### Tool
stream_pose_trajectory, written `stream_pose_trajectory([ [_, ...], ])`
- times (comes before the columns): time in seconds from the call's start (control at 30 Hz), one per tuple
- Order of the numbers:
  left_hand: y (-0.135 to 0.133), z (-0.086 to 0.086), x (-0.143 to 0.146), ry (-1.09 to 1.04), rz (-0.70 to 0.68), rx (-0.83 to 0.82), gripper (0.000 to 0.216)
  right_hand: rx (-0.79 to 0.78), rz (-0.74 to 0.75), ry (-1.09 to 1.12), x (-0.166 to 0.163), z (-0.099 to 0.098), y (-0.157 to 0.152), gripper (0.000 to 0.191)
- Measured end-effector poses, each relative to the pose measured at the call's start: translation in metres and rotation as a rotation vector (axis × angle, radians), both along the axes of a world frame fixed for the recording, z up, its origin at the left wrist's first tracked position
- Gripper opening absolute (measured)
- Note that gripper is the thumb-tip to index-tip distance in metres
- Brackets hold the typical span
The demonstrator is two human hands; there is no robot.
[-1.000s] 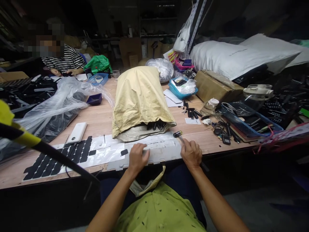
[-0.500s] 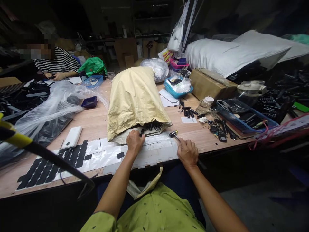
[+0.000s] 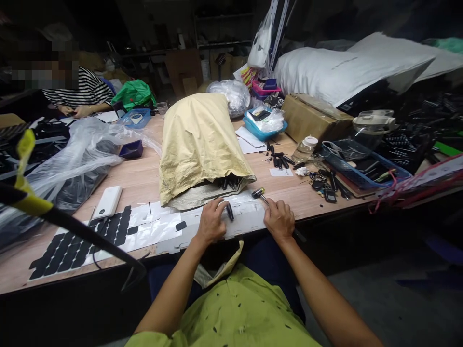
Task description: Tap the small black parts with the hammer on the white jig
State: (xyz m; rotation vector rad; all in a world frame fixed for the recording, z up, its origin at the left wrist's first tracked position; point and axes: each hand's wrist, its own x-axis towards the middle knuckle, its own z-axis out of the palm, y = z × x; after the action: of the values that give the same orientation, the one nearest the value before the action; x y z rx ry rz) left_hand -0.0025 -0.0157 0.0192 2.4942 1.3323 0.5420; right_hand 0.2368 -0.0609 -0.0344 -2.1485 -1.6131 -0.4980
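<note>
My left hand (image 3: 211, 223) rests on a white sheet (image 3: 246, 217) at the table's near edge, fingers pinched on a small black part (image 3: 229, 211). My right hand (image 3: 279, 220) lies closed beside it, holding a screwdriver whose black and yellow handle (image 3: 258, 193) points away from me. Just beyond my hands a tan sack (image 3: 201, 140) lies on the table, with several similar black parts (image 3: 230, 183) spilling from its open mouth.
A sheet of black stickers (image 3: 83, 240) and a white power bank (image 3: 107, 202) lie to my left. A clear plastic bag (image 3: 75, 159) sits further left. Keys, black parts and a blue tray (image 3: 361, 168) crowd the right. A person in a striped shirt (image 3: 77, 91) sits far left.
My left hand reached forward to the sack's mouth, then drew back toward me with a black part in its fingers. My right hand stayed on the screwdriver.
</note>
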Motion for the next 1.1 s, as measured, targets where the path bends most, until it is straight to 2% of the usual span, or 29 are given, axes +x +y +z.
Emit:
stream_pose_trajectory([
  [0.1, 0.019, 0.004, -0.001, 0.099, -0.217, -0.022, 0.07, 0.006, -0.01, 0.0, 0.0, -0.001, 0.001, 0.034],
  [0.2, 0.029, 0.003, 0.003, 0.111, -0.28, -0.033, 0.057, 0.007, -0.008, -0.001, -0.001, -0.001, 0.002, 0.034],
  [0.33, 0.032, 0.0, 0.013, 0.102, -0.215, -0.005, 0.038, -0.001, 0.004, 0.0, -0.001, 0.0, 0.002, 0.034],
  [0.47, 0.033, -0.003, 0.017, 0.092, -0.156, -0.058, 0.029, 0.003, -0.004, -0.009, -0.002, 0.002, 0.002, 0.033],
  [0.63, 0.025, -0.016, 0.002, -0.07, -0.014, -0.113, 0.018, -0.006, 0.012, 0.025, 0.0, 0.004, 0.002, 0.031],
  [0.77, 0.013, -0.027, -0.008, -0.16, 0.044, -0.129, 0.017, -0.015, 0.051, 0.126, 0.009, 0.007, 0.002, 0.03],
  [0.9, 0.01, -0.032, -0.008, -0.228, 0.075, -0.147, 0.018, 0.072, 0.177, 0.357, 0.005, 0.017, -0.007, 0.031],
  [1.0, 0.012, -0.032, -0.007, -0.255, 0.071, -0.164, 0.017, 0.161, 0.363, 0.537, -0.015, 0.028, -0.022, 0.034],
  [1.1, 0.013, -0.031, -0.005, -0.264, 0.08, -0.176, 0.018, 0.156, 0.501, 0.621, -0.039, 0.037, -0.033, 0.032],
])
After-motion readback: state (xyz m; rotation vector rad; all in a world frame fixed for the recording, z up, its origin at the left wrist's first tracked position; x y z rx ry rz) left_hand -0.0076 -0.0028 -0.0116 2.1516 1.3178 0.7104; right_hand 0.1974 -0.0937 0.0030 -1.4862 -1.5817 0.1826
